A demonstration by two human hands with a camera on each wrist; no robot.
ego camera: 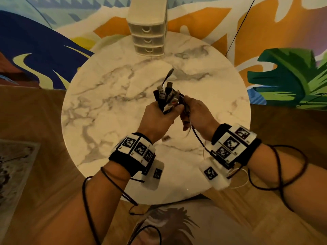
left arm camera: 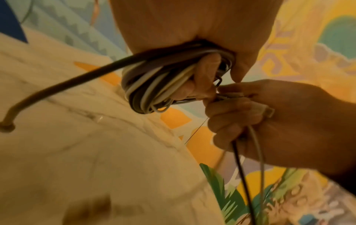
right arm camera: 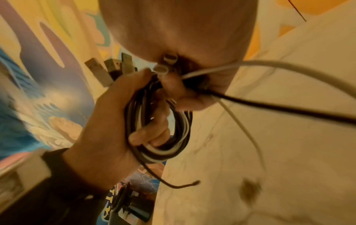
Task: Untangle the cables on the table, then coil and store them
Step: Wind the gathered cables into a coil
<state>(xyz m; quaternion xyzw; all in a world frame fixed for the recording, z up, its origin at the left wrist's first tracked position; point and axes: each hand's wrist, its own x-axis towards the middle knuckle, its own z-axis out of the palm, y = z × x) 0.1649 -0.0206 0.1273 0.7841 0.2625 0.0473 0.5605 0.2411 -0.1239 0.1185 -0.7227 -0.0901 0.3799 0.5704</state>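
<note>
My left hand (ego camera: 159,115) grips the coiled bundle of cables (left arm camera: 152,85) above the middle of the round marble desk (ego camera: 106,106), plug ends sticking up (several USB-style tips). My right hand (ego camera: 198,112) pinches loose black and white cable tails (right arm camera: 289,85) just beside it. A small three-drawer organizer (ego camera: 148,39) stands at the far edge; bare marble lies all around my hands.

Coiled cables (left arm camera: 146,85) — middle hidden inside the fist, trailing ends past the frame edge
</note>
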